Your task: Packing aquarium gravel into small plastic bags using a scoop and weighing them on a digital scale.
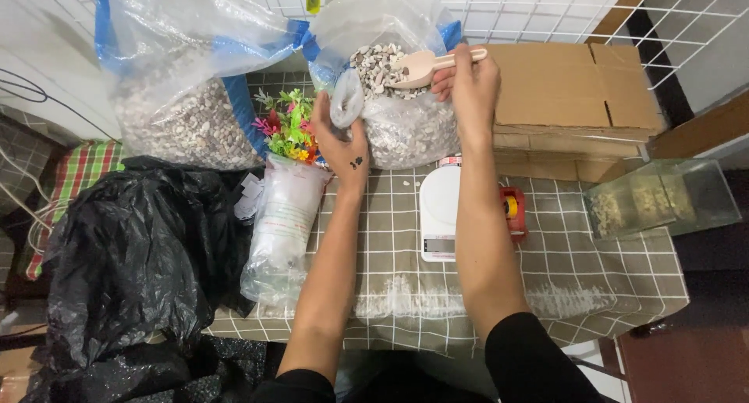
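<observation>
My right hand (468, 87) grips a pale wooden scoop (421, 66) and holds its bowl over the pebbles in an open clear plastic bag (398, 130) at the back of the table. My left hand (343, 142) pinches the front edge of that bag and holds it open. The pebbles (374, 67) are small, white and grey. A white kitchen scale (439, 212) lies on the checked tablecloth (577, 270) under my right forearm.
A second, larger bag of pebbles (187, 114) stands at the back left. Colourful artificial plants (289, 126), a clear bag of white material (285, 223) and a black plastic bag (133, 255) lie left. Cardboard boxes (569, 99), a small red object (512, 212) and a glass tank (663, 196) sit right.
</observation>
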